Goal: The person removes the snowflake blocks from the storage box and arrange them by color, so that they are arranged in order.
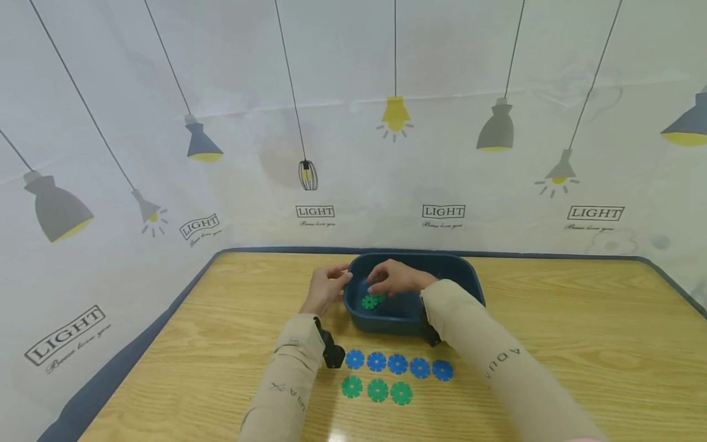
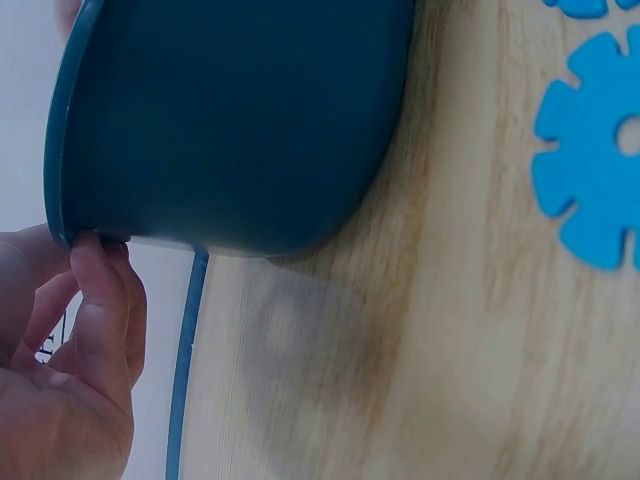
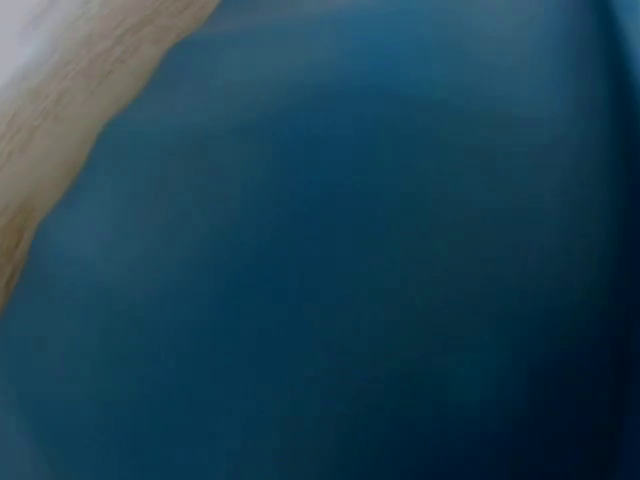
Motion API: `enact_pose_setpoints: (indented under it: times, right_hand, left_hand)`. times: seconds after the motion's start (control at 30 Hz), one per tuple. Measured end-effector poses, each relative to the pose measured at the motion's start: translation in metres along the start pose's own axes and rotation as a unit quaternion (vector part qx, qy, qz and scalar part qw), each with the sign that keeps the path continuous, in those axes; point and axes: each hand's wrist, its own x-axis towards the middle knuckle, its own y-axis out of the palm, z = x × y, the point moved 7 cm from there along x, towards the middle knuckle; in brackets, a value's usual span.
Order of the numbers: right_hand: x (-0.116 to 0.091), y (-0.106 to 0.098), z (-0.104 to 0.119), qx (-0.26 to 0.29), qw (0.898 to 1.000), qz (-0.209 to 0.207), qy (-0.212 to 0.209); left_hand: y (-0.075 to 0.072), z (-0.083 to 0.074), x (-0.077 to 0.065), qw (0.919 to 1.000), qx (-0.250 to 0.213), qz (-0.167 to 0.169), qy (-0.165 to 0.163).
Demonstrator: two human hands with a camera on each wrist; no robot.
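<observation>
A dark blue plastic basin [image 1: 386, 326] stands at the back of the table. My left hand [image 1: 327, 286] holds its left rim; in the left wrist view, the fingers [image 2: 103, 300] of that hand meet the basin's edge [image 2: 62, 190]. My right hand [image 1: 399, 276] reaches inside, fingers bent downward over green notched discs [image 1: 369, 302] on the basin floor. Whether those fingertips pinch a disc is hidden. In front of the basin lies a row of several blue notched discs [image 1: 397, 364], with three green discs [image 1: 378, 390] in a row below it.
The wooden table [image 1: 248, 294] has a dark blue border at its back. Behind it hangs a pale backdrop [image 1: 353, 166] printed with lamps. Blurred blue basin wall [image 3: 330, 260] fills most of the right wrist view.
</observation>
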Motion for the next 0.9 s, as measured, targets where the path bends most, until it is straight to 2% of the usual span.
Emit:
enact_pose_setpoints:
  times: [0.4, 0.9]
  right_hand:
    - [0.013, 0.006, -0.016, 0.030, 0.998, -0.019, 0.045]
    - [0.022, 0.015, -0.025, 0.004, 0.998, 0.008, 0.059]
  left_hand:
    - [0.000, 0.002, 0.003, 1.0000, -0.002, 0.004, -0.001]
    - [0.000, 0.003, 0.003, 0.9999, -0.011, 0.011, -0.002]
